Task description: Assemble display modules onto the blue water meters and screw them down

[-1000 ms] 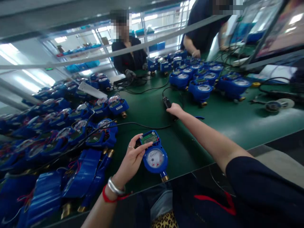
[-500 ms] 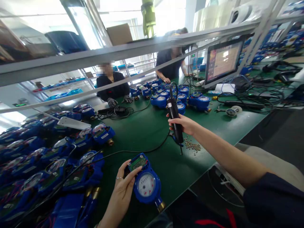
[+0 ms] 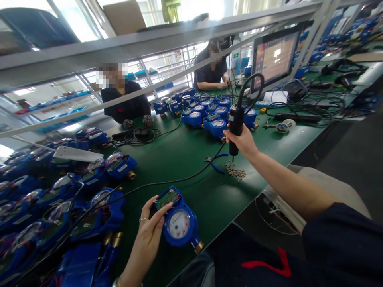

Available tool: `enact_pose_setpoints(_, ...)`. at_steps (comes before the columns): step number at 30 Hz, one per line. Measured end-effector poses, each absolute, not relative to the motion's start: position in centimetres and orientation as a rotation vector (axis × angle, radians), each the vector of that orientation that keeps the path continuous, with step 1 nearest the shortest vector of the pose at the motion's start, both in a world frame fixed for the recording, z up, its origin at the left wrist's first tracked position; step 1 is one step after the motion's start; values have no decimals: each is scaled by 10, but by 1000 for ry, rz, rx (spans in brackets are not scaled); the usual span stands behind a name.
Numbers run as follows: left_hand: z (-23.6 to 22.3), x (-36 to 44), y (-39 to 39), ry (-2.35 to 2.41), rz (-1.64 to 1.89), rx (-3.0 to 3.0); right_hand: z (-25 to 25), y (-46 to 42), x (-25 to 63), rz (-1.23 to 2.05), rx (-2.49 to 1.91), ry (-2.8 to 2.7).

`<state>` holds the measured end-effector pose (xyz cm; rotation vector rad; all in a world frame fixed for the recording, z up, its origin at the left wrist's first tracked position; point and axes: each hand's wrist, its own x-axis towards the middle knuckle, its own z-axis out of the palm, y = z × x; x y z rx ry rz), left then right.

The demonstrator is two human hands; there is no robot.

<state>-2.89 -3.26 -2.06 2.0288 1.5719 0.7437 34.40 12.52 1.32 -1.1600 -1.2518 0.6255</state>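
Observation:
My left hand (image 3: 151,229) grips a blue water meter (image 3: 180,231) near the front edge of the green bench. The meter has a round white dial, a small digital display at its far end and a brass threaded end towards me. In my right hand (image 3: 243,139) is a black electric screwdriver (image 3: 236,123), held upright with its bit pointing down. The bit tip is over a pile of small screws (image 3: 236,172); I cannot tell whether it touches one. Blue-handled pliers (image 3: 216,162) lie just left of the pile.
Rows of blue meters (image 3: 86,179) crowd the left side, and more meters (image 3: 206,113) stand at the back. A cable (image 3: 167,182) crosses the bench. Two people (image 3: 122,95) work opposite, behind a slanted metal rail. A monitor (image 3: 275,59) and a solder spool (image 3: 285,125) are at right.
The screwdriver has swung from a tilt to nearly upright, its bit now over the screw pile. The pliers have come into clear sight. My left hand still holds the meter.

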Motion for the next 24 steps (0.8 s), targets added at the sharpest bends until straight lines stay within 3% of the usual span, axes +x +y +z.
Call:
enact_pose_setpoints(14, -28, -33, -31, 1589, 727, 2054, -11, 149, 344, 628, -1092, -1160)
enact_pose_setpoints(24, -49, -53, -22, 1573, 678, 2169, 22, 137, 338, 555, -1000, -1194)
